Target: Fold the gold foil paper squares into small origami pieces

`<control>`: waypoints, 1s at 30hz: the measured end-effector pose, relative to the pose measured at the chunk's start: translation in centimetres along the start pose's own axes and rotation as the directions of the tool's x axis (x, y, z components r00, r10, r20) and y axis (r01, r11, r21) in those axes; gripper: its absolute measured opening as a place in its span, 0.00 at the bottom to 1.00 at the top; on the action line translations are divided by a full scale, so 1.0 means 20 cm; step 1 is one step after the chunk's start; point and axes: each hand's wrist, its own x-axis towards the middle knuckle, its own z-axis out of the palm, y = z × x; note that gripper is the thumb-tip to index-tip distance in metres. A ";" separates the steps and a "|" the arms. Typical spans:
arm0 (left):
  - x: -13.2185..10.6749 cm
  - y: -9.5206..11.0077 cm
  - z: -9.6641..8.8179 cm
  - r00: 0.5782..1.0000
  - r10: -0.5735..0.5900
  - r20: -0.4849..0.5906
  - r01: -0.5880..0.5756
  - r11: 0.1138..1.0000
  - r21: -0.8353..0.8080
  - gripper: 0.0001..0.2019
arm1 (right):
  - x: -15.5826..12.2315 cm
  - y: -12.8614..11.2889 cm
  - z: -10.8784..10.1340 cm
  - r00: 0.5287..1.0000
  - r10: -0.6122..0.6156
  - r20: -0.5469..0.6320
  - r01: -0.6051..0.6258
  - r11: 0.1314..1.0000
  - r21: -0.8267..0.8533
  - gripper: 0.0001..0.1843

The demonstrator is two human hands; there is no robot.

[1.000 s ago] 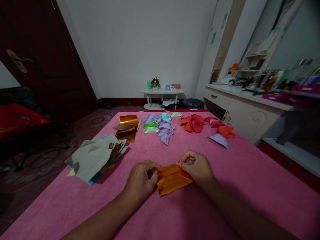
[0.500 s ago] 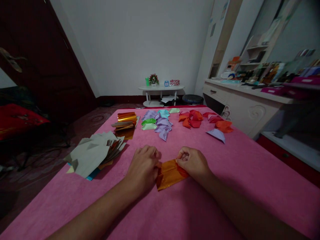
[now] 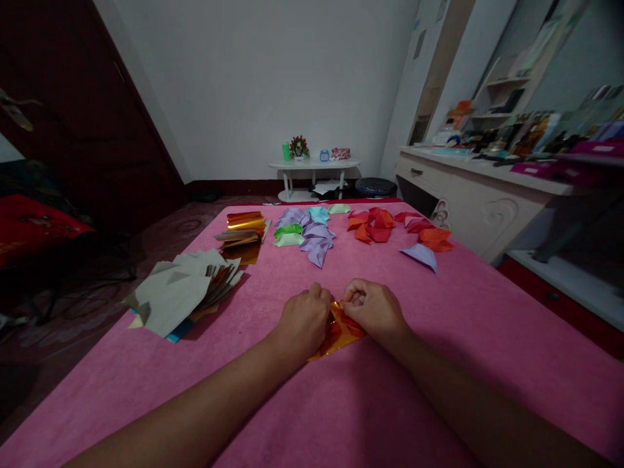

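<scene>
A shiny orange-gold sheet of foil paper [image 3: 342,330] lies on the pink cloth [image 3: 273,416] between my hands, with creases in it. My left hand [image 3: 306,320] is closed at the sheet's left side and covers part of it; its fingertips are mostly hidden. With thumb and finger pinched, my right hand [image 3: 374,308] grips the sheet's upper right edge. Both hands rest low over the cloth, close together.
Left are a fanned stack of grey-white sheets [image 3: 175,289] and gold foil sheets [image 3: 245,224]. Beyond the hands lie folded purple papers [image 3: 316,239], green ones [image 3: 289,239], and red-orange ones [image 3: 375,224]. A single purple fold [image 3: 421,256] sits at right.
My left hand has moved right over the foil paper, toward my right hand, covering more of its left side. My right hand keeps its pinch in nearly the same place.
</scene>
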 end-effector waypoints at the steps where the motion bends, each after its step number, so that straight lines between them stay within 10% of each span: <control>1: -0.01 -0.01 0.01 0.999 0.022 -0.042 -0.023 1.000 -0.009 0.08 | 0.00 0.00 0.00 1.000 -0.002 0.000 0.002 1.000 -0.007 0.03; 7: -0.06 -0.04 0.04 0.945 0.295 -0.142 -0.309 0.947 -0.091 0.11 | 0.00 0.01 0.00 1.000 -0.002 -0.002 0.002 1.000 -0.027 0.01; 21: -0.14 -0.13 0.03 0.886 0.458 -0.074 -0.461 0.851 -0.253 0.20 | -0.01 0.02 0.00 0.998 -0.052 0.019 0.054 0.991 -0.120 0.03; 30: -0.13 -0.14 0.01 0.904 0.427 0.019 -0.414 0.884 -0.217 0.28 | -0.16 -0.12 0.05 0.935 -0.354 0.035 0.356 0.931 -0.080 0.25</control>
